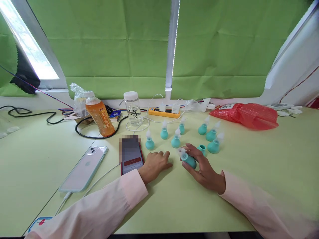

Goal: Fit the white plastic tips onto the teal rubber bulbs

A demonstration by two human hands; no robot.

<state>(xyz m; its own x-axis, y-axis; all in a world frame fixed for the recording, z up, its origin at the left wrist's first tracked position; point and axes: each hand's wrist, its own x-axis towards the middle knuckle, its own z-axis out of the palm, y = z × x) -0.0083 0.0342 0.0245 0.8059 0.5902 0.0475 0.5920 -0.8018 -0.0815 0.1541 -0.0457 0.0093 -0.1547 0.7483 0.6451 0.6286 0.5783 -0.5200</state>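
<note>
My right hand (203,169) is closed around a teal nasal aspirator bulb (189,161), its clear tip pointing up and left. Palm down on the table, my left hand (156,164) has its thumb and index finger apart; a tiny pale piece (170,160) seems to lie between them, too small to make out. Behind my hands stand several more teal aspirators with clear tips, among them one nearest my left hand (150,144) and one at the right (213,146). A teal bulb without a tip (202,149) sits just beyond my right fingers.
A dark phone (132,156) lies beside my left wrist, and a white phone (84,169) on a cable lies further left. Behind are an orange drink bottle (100,116), a clear water jar (133,109), a power strip (163,113) and a red plastic bag (249,115).
</note>
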